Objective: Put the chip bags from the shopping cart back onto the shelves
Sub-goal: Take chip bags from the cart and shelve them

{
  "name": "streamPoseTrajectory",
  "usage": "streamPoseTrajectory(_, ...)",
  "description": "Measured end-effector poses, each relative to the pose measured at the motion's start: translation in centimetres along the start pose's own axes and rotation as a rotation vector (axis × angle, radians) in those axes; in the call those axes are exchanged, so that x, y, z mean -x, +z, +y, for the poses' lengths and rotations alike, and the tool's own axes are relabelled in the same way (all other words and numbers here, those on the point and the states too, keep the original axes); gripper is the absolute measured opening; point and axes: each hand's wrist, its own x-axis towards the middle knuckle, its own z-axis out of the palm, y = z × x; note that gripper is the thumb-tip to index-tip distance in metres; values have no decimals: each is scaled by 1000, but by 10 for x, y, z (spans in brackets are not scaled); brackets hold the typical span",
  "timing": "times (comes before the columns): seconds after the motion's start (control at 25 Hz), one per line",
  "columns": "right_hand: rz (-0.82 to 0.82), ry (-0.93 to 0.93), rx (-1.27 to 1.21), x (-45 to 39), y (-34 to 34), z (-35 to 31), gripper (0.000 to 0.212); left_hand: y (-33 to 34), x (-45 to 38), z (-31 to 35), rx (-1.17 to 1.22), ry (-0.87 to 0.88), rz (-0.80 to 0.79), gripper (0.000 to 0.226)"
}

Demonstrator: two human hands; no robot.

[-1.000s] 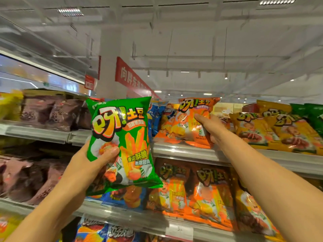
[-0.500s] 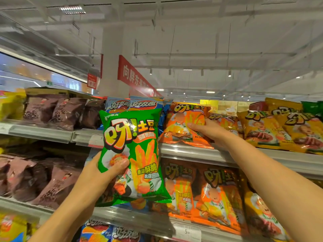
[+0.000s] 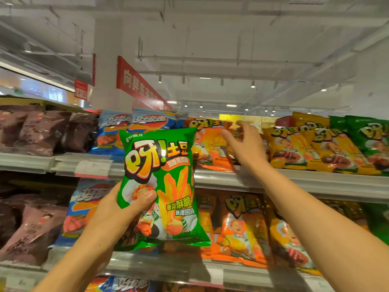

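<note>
A green chip bag (image 3: 162, 182) with potato-stick artwork stands upright in front of the shelves; my left hand (image 3: 117, 211) grips its lower left part, thumb on the front. An orange chip bag (image 3: 210, 144) lies on the top shelf (image 3: 315, 182) among other orange bags. My right hand (image 3: 246, 148) hovers just right of it with fingers spread and holds nothing. The shopping cart is out of view.
The top shelf carries brown bags (image 3: 42, 131) at left, blue bags (image 3: 117, 127), then yellow bags (image 3: 305, 148) and green bags (image 3: 370, 140) at right. The lower shelf (image 3: 168, 264) holds brown, blue and orange bags. A red banner (image 3: 136, 85) hangs behind.
My right hand let go of the orange bag, which now lies on the top shelf, and opened beside it. The green bag in my left hand shifted right in view.
</note>
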Motion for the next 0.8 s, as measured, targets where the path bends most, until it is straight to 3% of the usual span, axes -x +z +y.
streamPoseTrajectory(0.16, 15, -135, 309, 29, -68, 44, 60, 84, -12, 4, 39, 34, -109, 74)
streamPoseTrajectory(0.32, -21, -84, 521, 53, -161, 125, 55, 199, -17, 7, 94, 95, -222, 76)
streamPoseTrajectory(0.48, -17, -65, 678, 65, -272, 225, 63, 337, -33, 22, 140, 158, -257, 52)
streamPoseTrajectory(0.68, 18, 40, 620, 67, -371, 320, 83, 487, -69, 57, 185, 212, -295, 33)
streamPoseTrajectory(0.8, 95, -53, 596, 77, -392, 357, 78, 559, -90, 72, 207, 254, -258, 36)
